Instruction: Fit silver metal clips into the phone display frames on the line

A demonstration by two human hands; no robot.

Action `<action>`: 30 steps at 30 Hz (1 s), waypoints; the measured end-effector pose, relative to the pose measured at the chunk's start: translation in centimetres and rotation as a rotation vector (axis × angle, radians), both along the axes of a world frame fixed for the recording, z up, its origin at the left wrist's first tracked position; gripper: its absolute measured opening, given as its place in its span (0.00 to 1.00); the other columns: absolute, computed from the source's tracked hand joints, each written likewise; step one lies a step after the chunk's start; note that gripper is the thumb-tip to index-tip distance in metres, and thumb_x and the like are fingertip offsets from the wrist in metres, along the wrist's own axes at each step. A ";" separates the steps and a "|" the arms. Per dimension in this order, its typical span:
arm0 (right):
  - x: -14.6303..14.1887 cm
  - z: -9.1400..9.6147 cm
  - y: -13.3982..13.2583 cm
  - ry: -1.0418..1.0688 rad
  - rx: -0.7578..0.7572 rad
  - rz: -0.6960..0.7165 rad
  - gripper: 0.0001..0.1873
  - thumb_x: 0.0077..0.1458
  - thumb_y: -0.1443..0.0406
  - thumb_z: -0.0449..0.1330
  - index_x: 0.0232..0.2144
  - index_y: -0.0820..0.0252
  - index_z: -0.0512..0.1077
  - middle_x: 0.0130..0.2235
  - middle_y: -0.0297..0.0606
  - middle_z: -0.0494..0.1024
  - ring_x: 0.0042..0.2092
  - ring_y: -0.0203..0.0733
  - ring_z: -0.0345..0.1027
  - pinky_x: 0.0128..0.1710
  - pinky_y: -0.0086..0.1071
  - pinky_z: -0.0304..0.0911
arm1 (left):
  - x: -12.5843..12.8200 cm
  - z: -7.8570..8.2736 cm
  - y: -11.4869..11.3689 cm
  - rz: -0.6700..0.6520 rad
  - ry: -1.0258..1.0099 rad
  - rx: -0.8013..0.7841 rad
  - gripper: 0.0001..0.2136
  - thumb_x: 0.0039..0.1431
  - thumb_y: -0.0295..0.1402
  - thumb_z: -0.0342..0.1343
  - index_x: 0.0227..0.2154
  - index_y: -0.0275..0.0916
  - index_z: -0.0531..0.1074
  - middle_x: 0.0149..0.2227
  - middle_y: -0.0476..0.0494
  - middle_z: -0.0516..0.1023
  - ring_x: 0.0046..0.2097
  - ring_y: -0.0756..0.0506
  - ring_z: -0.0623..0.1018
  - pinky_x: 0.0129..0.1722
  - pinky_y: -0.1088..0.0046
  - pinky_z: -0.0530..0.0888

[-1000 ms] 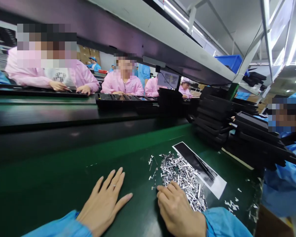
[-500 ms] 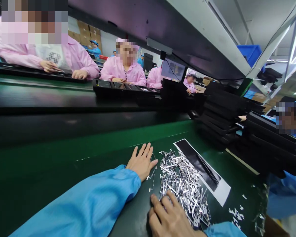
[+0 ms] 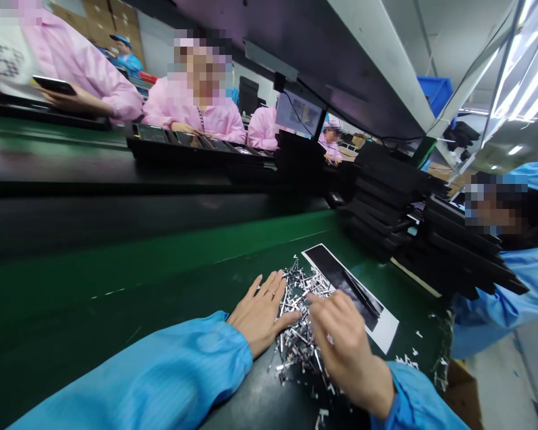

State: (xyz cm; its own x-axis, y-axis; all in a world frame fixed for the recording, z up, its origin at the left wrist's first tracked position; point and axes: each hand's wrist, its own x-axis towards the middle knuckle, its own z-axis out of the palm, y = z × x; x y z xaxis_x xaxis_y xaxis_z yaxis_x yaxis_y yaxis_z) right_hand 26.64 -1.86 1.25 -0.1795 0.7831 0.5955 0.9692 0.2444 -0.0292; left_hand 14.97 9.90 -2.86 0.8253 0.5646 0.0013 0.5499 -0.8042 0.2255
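Note:
A loose heap of small silvery metal strips lies on the dark green work surface. My left hand is open and flat at the heap's left side, its fingers stretched out and its thumb over the strips. Over the heap's right side is my right hand, slightly blurred, with bent fingers and the index finger reaching down among the strips. Its other fingertips are partly hidden, and I see nothing held in it. Right of the heap, black tweezers rest on a black sheet with a white border.
Stacked black trays stand at the back right, beside a person in blue. A few white scraps lie near the right edge. Across the line, people in pink sit behind black trays. A shelf hangs overhead.
My right hand has moved up and over the heap, its fingers more bent. The heap is now narrower and lies against my left hand, with strips scattered nearer me. The view has shifted right.

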 end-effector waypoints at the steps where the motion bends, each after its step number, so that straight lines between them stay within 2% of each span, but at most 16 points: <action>1: 1.2 0.2 0.2 0.012 -0.018 -0.082 0.13 0.56 0.72 0.42 0.29 0.63 0.66 0.30 0.40 0.71 0.31 0.38 0.59 0.34 0.34 0.57 | 0.0 0.0 0.0 0.014 -0.011 -0.014 0.33 0.57 0.52 0.28 0.56 0.29 0.44 0.60 0.38 0.40 0.60 0.44 0.42 0.59 0.59 0.45; 4: 4.7 0.1 0.9 0.015 -0.072 -0.284 0.12 0.57 0.70 0.44 0.27 0.62 0.66 0.28 0.40 0.70 0.31 0.39 0.59 0.32 0.34 0.57 | 0.3 0.1 0.4 0.082 -0.046 -0.050 0.33 0.57 0.51 0.26 0.57 0.29 0.39 0.60 0.39 0.37 0.60 0.44 0.42 0.59 0.61 0.47; 7: 7.4 -0.4 1.3 -0.020 -0.178 -0.454 0.06 0.54 0.70 0.50 0.28 0.63 0.66 0.30 0.37 0.70 0.33 0.39 0.61 0.34 0.34 0.58 | 1.1 0.2 1.5 0.136 -0.084 -0.073 0.32 0.58 0.51 0.30 0.57 0.28 0.40 0.60 0.37 0.37 0.60 0.42 0.41 0.59 0.59 0.46; 10: 8.7 -0.8 1.4 -0.078 -0.299 -0.571 0.03 0.53 0.69 0.53 0.31 0.64 0.66 0.34 0.36 0.69 0.36 0.37 0.62 0.36 0.34 0.60 | 2.7 0.3 2.9 0.148 -0.133 -0.091 0.29 0.60 0.47 0.35 0.56 0.31 0.44 0.60 0.36 0.42 0.60 0.41 0.44 0.58 0.55 0.46; 14: 9.0 -1.7 1.7 -0.156 -0.420 -0.637 0.05 0.54 0.66 0.53 0.32 0.64 0.66 0.34 0.35 0.69 0.36 0.35 0.63 0.36 0.34 0.62 | 4.5 0.4 4.2 0.102 -0.178 -0.108 0.24 0.60 0.44 0.39 0.54 0.35 0.51 0.59 0.38 0.49 0.59 0.40 0.48 0.57 0.50 0.45; 18: 9.1 -2.6 2.2 -0.186 -0.434 -0.660 0.05 0.55 0.66 0.53 0.32 0.64 0.67 0.37 0.36 0.69 0.38 0.36 0.64 0.38 0.35 0.62 | 4.8 0.4 3.7 -0.001 -0.169 -0.122 0.25 0.58 0.46 0.42 0.53 0.35 0.54 0.58 0.38 0.50 0.59 0.40 0.49 0.57 0.51 0.44; 23: 9.0 -2.7 2.4 -0.134 -0.326 -0.630 0.05 0.55 0.70 0.51 0.34 0.64 0.67 0.42 0.40 0.68 0.43 0.40 0.62 0.43 0.40 0.59 | 4.4 0.2 1.6 -0.107 -0.159 -0.141 0.29 0.57 0.50 0.40 0.53 0.32 0.54 0.58 0.36 0.51 0.59 0.41 0.50 0.58 0.55 0.46; 26: 8.2 -2.6 2.4 -0.076 -0.273 -0.504 0.12 0.54 0.75 0.47 0.36 0.64 0.67 0.47 0.42 0.66 0.46 0.42 0.59 0.46 0.41 0.57 | 4.5 0.1 0.8 -0.104 -0.176 -0.131 0.29 0.57 0.51 0.37 0.55 0.34 0.51 0.58 0.37 0.50 0.59 0.40 0.50 0.57 0.53 0.47; 30: 6.9 -3.2 2.4 0.016 -0.274 -0.306 0.17 0.53 0.76 0.43 0.40 0.62 0.66 0.45 0.41 0.69 0.46 0.41 0.59 0.45 0.38 0.58 | 4.7 -0.2 0.3 -0.133 -0.195 -0.104 0.30 0.53 0.53 0.42 0.54 0.40 0.53 0.58 0.39 0.51 0.59 0.38 0.50 0.56 0.53 0.47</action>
